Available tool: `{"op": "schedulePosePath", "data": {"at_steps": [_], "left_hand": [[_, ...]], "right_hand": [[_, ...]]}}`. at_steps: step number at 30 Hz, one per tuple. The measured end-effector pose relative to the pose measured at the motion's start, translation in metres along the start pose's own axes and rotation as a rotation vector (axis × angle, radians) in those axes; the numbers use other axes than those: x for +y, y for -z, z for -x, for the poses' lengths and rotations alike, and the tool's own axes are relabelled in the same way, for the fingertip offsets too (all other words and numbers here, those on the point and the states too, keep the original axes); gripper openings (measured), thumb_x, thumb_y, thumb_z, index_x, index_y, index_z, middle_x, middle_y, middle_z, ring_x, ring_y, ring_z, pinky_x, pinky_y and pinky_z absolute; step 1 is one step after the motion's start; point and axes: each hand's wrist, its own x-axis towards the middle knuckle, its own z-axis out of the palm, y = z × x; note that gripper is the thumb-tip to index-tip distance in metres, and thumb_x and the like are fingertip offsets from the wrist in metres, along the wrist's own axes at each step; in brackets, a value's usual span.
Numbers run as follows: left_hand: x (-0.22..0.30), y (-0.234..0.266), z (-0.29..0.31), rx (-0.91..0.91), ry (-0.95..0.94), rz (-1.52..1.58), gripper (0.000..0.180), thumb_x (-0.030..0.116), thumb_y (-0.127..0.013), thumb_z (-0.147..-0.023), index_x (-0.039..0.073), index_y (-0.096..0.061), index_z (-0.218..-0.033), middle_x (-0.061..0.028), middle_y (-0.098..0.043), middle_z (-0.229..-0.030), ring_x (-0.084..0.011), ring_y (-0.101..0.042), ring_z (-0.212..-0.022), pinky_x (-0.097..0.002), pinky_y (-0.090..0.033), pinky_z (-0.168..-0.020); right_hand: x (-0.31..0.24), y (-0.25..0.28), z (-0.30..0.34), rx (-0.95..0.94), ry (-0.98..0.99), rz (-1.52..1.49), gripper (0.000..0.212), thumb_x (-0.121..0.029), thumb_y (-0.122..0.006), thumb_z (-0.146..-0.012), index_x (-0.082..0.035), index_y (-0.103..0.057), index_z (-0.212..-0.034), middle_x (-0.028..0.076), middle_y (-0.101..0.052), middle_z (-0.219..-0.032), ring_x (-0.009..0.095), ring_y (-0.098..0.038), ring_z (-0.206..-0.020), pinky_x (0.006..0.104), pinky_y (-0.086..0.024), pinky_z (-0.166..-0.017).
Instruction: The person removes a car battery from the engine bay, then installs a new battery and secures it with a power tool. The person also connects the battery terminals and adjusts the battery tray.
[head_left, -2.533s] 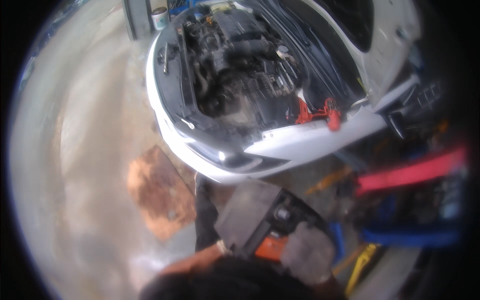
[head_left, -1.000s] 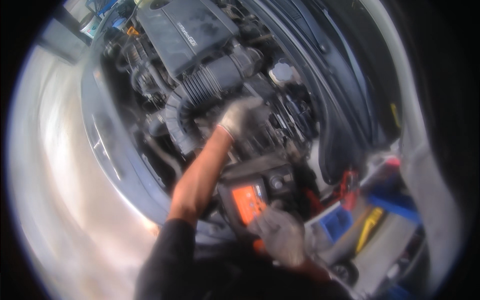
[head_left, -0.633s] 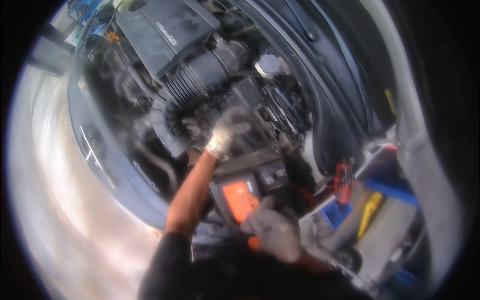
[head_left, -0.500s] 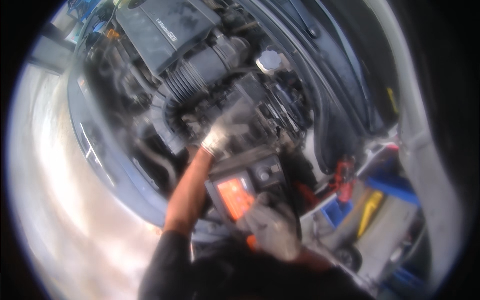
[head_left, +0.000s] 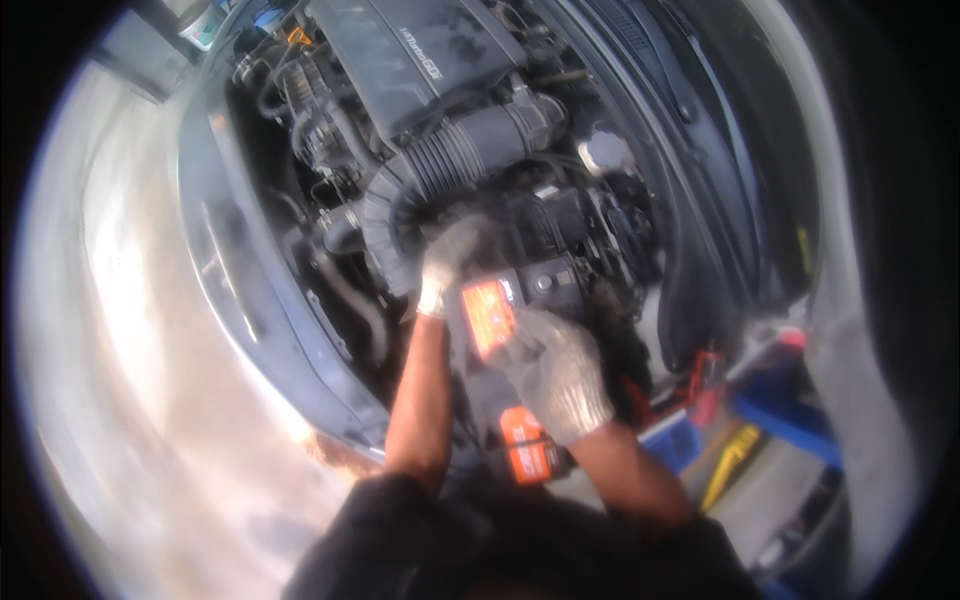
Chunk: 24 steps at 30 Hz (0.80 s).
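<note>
A black box with orange labels [head_left: 488, 318], shaped like a car battery, sits at the near edge of a car's engine bay. My right hand [head_left: 555, 375], in a pale knit glove with a grey palm, is closed at the box, its bent fingers beside the upper label. Gloved too, my left hand [head_left: 458, 262] reaches to the box's far left corner, below the ribbed air intake hose [head_left: 435, 165]. Its fingers are smeared by motion, so I cannot tell whether they touch the box. A second orange patch [head_left: 525, 445] shows nearer to me, below the right hand.
The engine cover [head_left: 420, 60] lies ahead, with a pale round cap [head_left: 606, 152] to its right. A painted front edge [head_left: 260, 310] of the car curves along the left. At lower right are a blue tray [head_left: 790, 405], a yellow tool [head_left: 730, 465] and a red clamp-like item [head_left: 706, 375].
The view has shifted, so the engine sits further right and the near orange patch shows more. My right hand has moved forward along the box; my left hand is now nearer the upper label.
</note>
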Motion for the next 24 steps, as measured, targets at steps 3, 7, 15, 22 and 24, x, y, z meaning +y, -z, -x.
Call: {"op": "schedulePosePath", "data": {"at_steps": [3,7,15,22,24], "left_hand": [[-0.036,0.020,0.026,0.131,0.198,0.037,0.046,0.031,-0.053,-0.114,-0.003,-0.069,-0.142,-0.0161,-0.074,-0.141,-0.0309,-0.069,-0.131,-0.0394,-0.051,-0.116],[-0.084,0.033,0.016,0.308,0.106,-0.054,0.046,0.025,-0.048,-0.118,-0.004,-0.064,-0.150,-0.0152,-0.070,-0.148,-0.0251,-0.064,-0.136,-0.0351,-0.047,-0.119],[-0.137,0.036,-0.014,0.328,-0.103,-0.440,0.046,0.021,-0.046,-0.118,-0.006,-0.059,-0.154,-0.0209,-0.064,-0.151,-0.0307,-0.060,-0.140,-0.0367,-0.045,-0.121],[-0.072,0.008,-0.013,0.424,0.170,-0.342,0.060,0.043,-0.051,-0.118,-0.007,-0.060,-0.151,-0.0202,-0.072,-0.141,-0.0265,-0.069,-0.124,-0.0341,-0.051,-0.112],[-0.045,0.001,-0.014,0.405,0.133,-0.519,0.058,0.042,-0.046,-0.119,-0.003,-0.058,-0.154,-0.0240,-0.069,-0.145,-0.0325,-0.066,-0.133,-0.0377,-0.049,-0.116]], "right_hand": [[0.008,-0.005,-0.036,0.026,-0.264,-0.906,0.018,0.005,-0.074,-0.097,0.004,-0.069,-0.114,0.005,-0.068,-0.092,0.018,-0.065,-0.080,0.0375,-0.060,-0.076],[0.014,-0.009,-0.087,0.005,-0.262,-0.521,0.031,-0.011,-0.078,-0.098,0.003,-0.070,-0.124,0.012,-0.074,-0.106,0.022,-0.071,-0.095,0.0383,-0.061,-0.088],[0.012,-0.005,-0.153,-0.083,0.148,0.218,0.032,-0.005,-0.077,-0.092,0.002,-0.072,-0.123,0.016,-0.078,-0.106,0.027,-0.076,-0.098,0.0402,-0.061,-0.090],[0.010,0.008,-0.172,-0.033,-0.047,-0.638,0.010,-0.005,-0.066,-0.101,-0.005,-0.063,-0.092,0.004,-0.053,-0.074,0.022,-0.058,-0.073,0.0427,-0.058,-0.077],[0.013,0.006,-0.173,0.027,-0.107,-0.710,0.016,-0.011,-0.065,-0.102,-0.007,-0.062,-0.087,0.004,-0.052,-0.072,0.023,-0.057,-0.073,0.0430,-0.056,-0.078]]}}
